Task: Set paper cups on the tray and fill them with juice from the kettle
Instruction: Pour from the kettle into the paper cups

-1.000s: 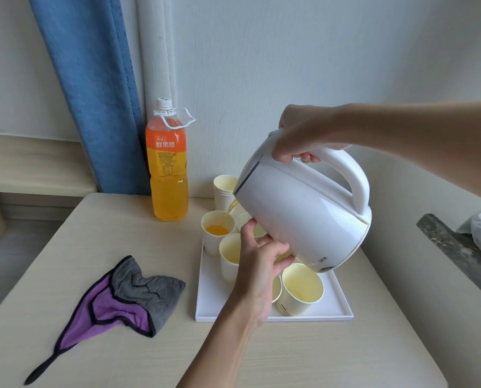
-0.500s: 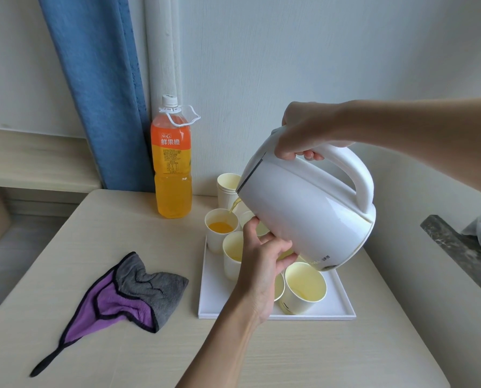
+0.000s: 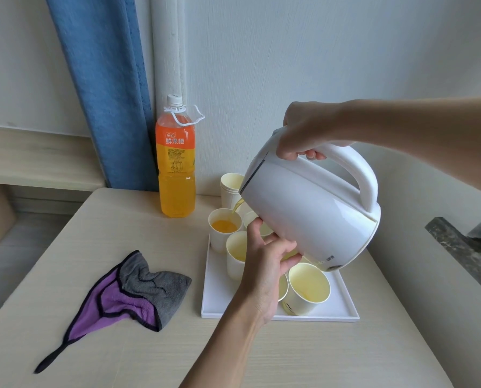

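A white kettle [image 3: 312, 217] is tilted over the white tray [image 3: 219, 301], and a thin stream of orange juice runs from its spout into the back-left paper cup [image 3: 218, 243], which is partly full. My right hand [image 3: 303, 133] grips the top of the kettle's handle. Under the kettle, my left hand [image 3: 264, 259] cups its lower side with thumb and bent fingers. An empty-looking cup [image 3: 235, 261] stands in front of the filling one. Another cup [image 3: 307, 292] sits at the tray's front. Other cups are partly hidden behind my left hand and the kettle.
A stack of spare paper cups [image 3: 229, 189] stands behind the tray by the wall. An orange juice bottle [image 3: 175, 163] stands at the table's back, beside a blue curtain [image 3: 102, 79]. A purple-grey cloth [image 3: 133, 292] lies on the table's left. A dark ledge [image 3: 463, 247] juts in at right.
Juice keeps pouring into the back-left cup and its level has risen a little. Both hands and the kettle hold almost the same pose.
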`<state>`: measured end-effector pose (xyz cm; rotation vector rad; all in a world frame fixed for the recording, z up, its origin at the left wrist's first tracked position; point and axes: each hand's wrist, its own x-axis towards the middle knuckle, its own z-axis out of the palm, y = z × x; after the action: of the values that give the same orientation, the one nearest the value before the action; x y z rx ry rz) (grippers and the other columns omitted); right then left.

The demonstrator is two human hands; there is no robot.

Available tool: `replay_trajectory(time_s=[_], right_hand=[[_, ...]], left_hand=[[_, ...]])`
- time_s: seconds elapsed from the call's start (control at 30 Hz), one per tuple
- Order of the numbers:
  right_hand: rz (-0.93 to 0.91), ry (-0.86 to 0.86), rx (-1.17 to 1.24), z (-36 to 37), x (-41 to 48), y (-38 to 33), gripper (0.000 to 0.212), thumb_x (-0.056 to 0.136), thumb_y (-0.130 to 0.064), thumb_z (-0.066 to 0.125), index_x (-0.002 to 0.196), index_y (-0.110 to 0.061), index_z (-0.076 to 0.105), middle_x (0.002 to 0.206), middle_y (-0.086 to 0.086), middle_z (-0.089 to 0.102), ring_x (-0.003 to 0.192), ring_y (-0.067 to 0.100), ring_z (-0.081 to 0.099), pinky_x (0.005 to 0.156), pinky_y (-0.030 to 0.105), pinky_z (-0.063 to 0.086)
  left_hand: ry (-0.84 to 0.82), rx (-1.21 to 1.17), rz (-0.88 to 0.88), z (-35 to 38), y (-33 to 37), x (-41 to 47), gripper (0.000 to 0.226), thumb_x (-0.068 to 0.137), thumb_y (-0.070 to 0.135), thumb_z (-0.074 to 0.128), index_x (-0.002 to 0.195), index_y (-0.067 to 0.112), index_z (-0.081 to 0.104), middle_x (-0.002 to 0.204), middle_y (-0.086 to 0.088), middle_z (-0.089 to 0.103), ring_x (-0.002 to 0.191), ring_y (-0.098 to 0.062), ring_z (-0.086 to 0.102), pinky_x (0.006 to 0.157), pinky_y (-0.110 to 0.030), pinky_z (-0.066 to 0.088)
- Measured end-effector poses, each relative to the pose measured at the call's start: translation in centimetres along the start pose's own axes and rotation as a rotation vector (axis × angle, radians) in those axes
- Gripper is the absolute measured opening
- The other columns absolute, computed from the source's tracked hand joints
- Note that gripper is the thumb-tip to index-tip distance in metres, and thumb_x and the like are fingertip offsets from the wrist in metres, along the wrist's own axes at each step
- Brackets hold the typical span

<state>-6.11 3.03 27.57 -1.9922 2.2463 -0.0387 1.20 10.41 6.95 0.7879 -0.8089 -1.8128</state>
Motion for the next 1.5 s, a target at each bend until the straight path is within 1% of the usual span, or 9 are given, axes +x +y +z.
replay_trajectory(time_s=[0.1, 0.23, 0.67, 0.97, 1.1, 1.23, 1.33, 1.4, 1.5], right_hand=[[-0.004, -0.001, 0.001, 0.0, 0.0, -0.1, 0.009, 0.07, 0.0, 0.059, 0.065, -0.003, 0.052, 0.052, 0.01, 0.05, 0.045, 0.022, 0.045, 0.045, 0.021, 0.04], [-0.009, 0.0, -0.008, 0.0, 0.0, -0.2, 0.01, 0.071, -0.001, 0.059, 0.064, -0.004, 0.052, 0.052, 0.01, 0.05, 0.043, 0.021, 0.045, 0.043, 0.019, 0.039], [-0.007, 0.003, -0.015, 0.0, 0.0, -0.5, 0.008, 0.071, -0.002, 0.06, 0.067, -0.003, 0.054, 0.055, 0.011, 0.052, 0.047, 0.024, 0.047, 0.047, 0.021, 0.041], [-0.004, 0.01, 0.005, 0.1, -0.1, -0.5, 0.009, 0.071, 0.0, 0.06, 0.066, -0.003, 0.053, 0.053, 0.01, 0.05, 0.044, 0.022, 0.045, 0.045, 0.019, 0.04], [-0.002, 0.019, 0.011, 0.2, -0.1, -0.4, 0.01, 0.071, 0.0, 0.06, 0.065, -0.003, 0.053, 0.051, 0.01, 0.05, 0.041, 0.021, 0.044, 0.043, 0.019, 0.039], [0.007, 0.03, 0.028, 0.2, -0.2, -0.2, 0.008, 0.07, -0.001, 0.061, 0.067, -0.002, 0.054, 0.052, 0.01, 0.051, 0.042, 0.021, 0.045, 0.043, 0.018, 0.04], [0.024, 0.052, 0.064, 0.1, -0.3, 0.4, 0.005, 0.069, -0.003, 0.061, 0.07, -0.002, 0.056, 0.055, 0.011, 0.052, 0.046, 0.023, 0.047, 0.044, 0.02, 0.041], [0.036, 0.071, 0.104, 0.1, -0.5, 1.0, 0.005, 0.068, -0.003, 0.061, 0.071, -0.001, 0.058, 0.058, 0.012, 0.053, 0.05, 0.024, 0.049, 0.045, 0.022, 0.042], [0.061, 0.101, 0.168, -0.1, -1.1, 2.4, 0.004, 0.069, -0.003, 0.061, 0.071, -0.001, 0.059, 0.059, 0.012, 0.054, 0.049, 0.024, 0.049, 0.043, 0.022, 0.041]], left_hand=[[-0.002, -0.01, 0.002, 0.0, 0.0, 0.1, 0.071, 0.068, 0.008, 0.059, 0.137, 0.02, 0.048, 0.112, -0.013, 0.069, 0.107, -0.03, 0.07, 0.106, -0.054, 0.054], [-0.007, -0.009, 0.004, 0.0, 0.1, 0.0, 0.071, 0.069, 0.008, 0.059, 0.138, 0.018, 0.047, 0.11, -0.012, 0.068, 0.106, -0.03, 0.07, 0.105, -0.054, 0.055], [0.001, -0.023, 0.004, 0.0, 0.2, 0.0, 0.067, 0.068, 0.008, 0.059, 0.132, 0.025, 0.05, 0.113, -0.013, 0.068, 0.106, -0.03, 0.07, 0.105, -0.054, 0.055], [-0.006, -0.028, -0.002, 0.0, 0.4, -0.1, 0.07, 0.067, 0.008, 0.059, 0.135, 0.021, 0.049, 0.108, -0.011, 0.067, 0.103, -0.029, 0.069, 0.105, -0.055, 0.055], [-0.001, -0.021, -0.009, 0.0, 0.4, -0.2, 0.069, 0.068, 0.008, 0.059, 0.135, 0.024, 0.049, 0.113, -0.013, 0.068, 0.107, -0.031, 0.07, 0.105, -0.054, 0.055], [0.005, -0.005, -0.008, 0.0, 0.3, -0.1, 0.069, 0.067, 0.009, 0.059, 0.134, 0.023, 0.049, 0.112, -0.014, 0.067, 0.109, -0.033, 0.069, 0.104, -0.055, 0.055], [0.007, 0.02, 0.004, -0.2, 0.6, 0.0, 0.068, 0.067, 0.01, 0.059, 0.133, 0.026, 0.051, 0.117, -0.017, 0.069, 0.12, -0.04, 0.066, 0.104, -0.054, 0.056], [0.005, 0.053, 0.023, -0.4, 1.0, 0.1, 0.068, 0.069, 0.01, 0.059, 0.134, 0.03, 0.051, 0.119, -0.014, 0.072, 0.121, -0.036, 0.067, 0.102, -0.048, 0.057], [-0.023, 0.125, 0.069, -0.6, 1.6, 0.1, 0.064, 0.077, 0.008, 0.06, 0.134, 0.035, 0.051, 0.112, -0.004, 0.074, 0.111, -0.023, 0.07, 0.096, -0.039, 0.059]])
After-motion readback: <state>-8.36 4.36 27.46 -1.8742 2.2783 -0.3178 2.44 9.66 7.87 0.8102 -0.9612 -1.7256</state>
